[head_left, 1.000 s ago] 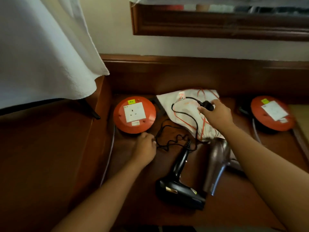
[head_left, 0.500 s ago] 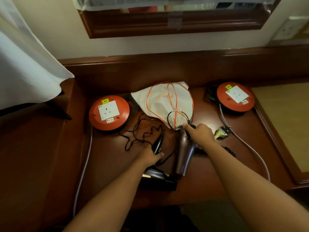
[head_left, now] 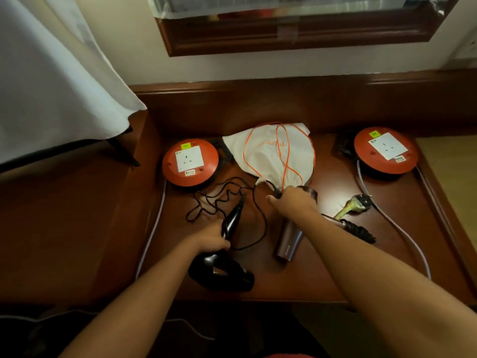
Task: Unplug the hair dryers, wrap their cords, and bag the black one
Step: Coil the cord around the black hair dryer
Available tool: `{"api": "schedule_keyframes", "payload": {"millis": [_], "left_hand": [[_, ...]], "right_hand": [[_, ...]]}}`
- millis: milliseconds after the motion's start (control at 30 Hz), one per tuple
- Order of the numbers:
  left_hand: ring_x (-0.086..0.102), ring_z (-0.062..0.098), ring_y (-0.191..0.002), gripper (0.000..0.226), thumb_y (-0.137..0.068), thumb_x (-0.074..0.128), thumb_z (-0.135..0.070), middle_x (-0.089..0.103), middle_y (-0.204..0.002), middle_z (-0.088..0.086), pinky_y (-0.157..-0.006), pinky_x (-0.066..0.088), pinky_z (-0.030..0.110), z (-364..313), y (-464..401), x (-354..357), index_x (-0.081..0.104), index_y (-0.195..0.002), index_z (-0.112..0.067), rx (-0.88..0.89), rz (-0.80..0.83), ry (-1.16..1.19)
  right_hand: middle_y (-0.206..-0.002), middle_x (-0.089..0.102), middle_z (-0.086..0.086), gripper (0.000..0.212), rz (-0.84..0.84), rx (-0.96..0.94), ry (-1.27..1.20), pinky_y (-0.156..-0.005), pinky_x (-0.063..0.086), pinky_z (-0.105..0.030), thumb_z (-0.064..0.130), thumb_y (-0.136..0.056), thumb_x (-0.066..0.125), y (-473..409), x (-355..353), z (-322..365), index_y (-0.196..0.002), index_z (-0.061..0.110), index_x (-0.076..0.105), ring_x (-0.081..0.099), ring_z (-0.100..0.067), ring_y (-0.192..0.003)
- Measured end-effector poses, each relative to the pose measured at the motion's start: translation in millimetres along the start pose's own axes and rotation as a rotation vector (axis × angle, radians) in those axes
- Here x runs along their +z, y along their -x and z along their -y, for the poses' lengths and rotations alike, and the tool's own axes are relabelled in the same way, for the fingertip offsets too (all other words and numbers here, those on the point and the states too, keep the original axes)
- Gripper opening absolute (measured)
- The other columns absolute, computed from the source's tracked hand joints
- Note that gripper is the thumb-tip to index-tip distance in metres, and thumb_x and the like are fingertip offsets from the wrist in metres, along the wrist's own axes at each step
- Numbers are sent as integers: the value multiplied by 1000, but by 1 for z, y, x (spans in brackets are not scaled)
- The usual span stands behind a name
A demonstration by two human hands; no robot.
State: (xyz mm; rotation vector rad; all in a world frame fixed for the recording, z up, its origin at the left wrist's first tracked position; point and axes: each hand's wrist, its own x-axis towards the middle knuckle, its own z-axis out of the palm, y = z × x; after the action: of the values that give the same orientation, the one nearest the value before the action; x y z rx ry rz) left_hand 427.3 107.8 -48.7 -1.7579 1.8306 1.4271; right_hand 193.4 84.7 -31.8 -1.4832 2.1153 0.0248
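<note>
Head view: the black dryer [head_left: 222, 273] lies at the near edge, its handle gripped by the left hand [head_left: 213, 237]. Its plug end is pinched by the right hand [head_left: 291, 200] beside the bag [head_left: 271, 153]. The loose cord [head_left: 214, 202] could be snagged or tangled during wrapping.

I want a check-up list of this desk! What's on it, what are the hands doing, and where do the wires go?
Surface: dark wooden desk with raised edges.
Job's things: black hair dryer lying at the front; brown hair dryer beside it; white drawstring bag with orange strings behind them.
Clutter: two orange socket reels, left and right, nothing plugged in.
Hands: left hand grips the black dryer's handle; right hand holds the black cord's end near the bag.
Cables: black cord loose and tangled; brown dryer's cord bunched, plug lying free; grey reel cables trailing.
Surroundings: white cloth left, framed mirror above.
</note>
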Motion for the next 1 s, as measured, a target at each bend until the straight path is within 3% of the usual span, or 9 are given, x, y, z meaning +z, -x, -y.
{"api": "schedule_keyframes", "payload": {"millis": [133,300,400,533,633,700,767,900,1000], "left_hand": [[59,25,-104,55,-72,75,-22,58,-118,7,-78,47,29,12,25,-17,50,-121,-13,-1,-136,-233],[59,27,-105,44,-76,73,-23,60,-115,7,-73,43,27,21,43,-28,55,-116,-13,25,-185,-351],[61,26,-99,35,-77,72,-24,62,-112,6,-72,45,28,25,49,-28,59,-109,-16,61,-201,-344],[60,27,-99,32,-82,67,-22,61,-112,6,-74,46,28,20,51,-27,59,-112,-17,138,-237,-383],[61,27,-100,42,-78,71,-19,60,-114,7,-71,44,26,13,55,-31,57,-118,-16,158,-264,-370],[60,29,-103,44,-79,71,-20,60,-117,10,-72,44,27,13,58,-35,57,-120,-12,171,-274,-358],[59,30,-105,48,-79,73,-22,57,-119,12,-78,49,31,13,62,-40,55,-122,-10,158,-281,-387],[59,31,-103,55,-77,74,-21,55,-120,13,-83,53,36,22,72,-48,50,-125,-9,103,-273,-454],[58,29,-103,53,-76,73,-21,53,-118,10,-80,51,35,30,84,-52,50,-122,-11,143,-307,-482]], "right_hand": [[-116,63,-13,54,127,-47,98,-85,47,-36,55,-89,49,9,20,14,-112,8,63,59,-31,-107],[-115,63,-12,53,228,-17,115,-82,48,-35,54,-89,50,20,35,20,-112,8,62,61,-30,-104],[-97,66,-11,44,175,-50,54,-75,47,-33,47,-91,49,29,31,29,-103,7,64,63,-28,-93],[-80,64,-10,34,9,-335,-287,-62,41,-30,36,-93,53,60,25,67,-73,10,59,60,-24,-76],[-71,58,2,19,231,-426,-394,-57,41,-23,22,-89,59,90,31,92,-73,13,61,52,-9,-64],[-72,56,7,18,326,-441,-442,-60,42,-16,13,-87,59,99,40,91,-70,19,57,51,-3,-66],[-79,59,6,13,367,-415,-538,-58,41,-10,5,-87,57,104,43,84,-81,15,63,55,-6,-71],[-90,64,-1,22,204,-380,-861,-63,43,-10,-2,-91,52,102,17,73,-102,8,68,56,-9,-76],[-82,62,0,17,-63,-162,-1167,-63,44,-19,6,-95,50,84,-10,59,-99,11,66,56,-11,-72]]}}
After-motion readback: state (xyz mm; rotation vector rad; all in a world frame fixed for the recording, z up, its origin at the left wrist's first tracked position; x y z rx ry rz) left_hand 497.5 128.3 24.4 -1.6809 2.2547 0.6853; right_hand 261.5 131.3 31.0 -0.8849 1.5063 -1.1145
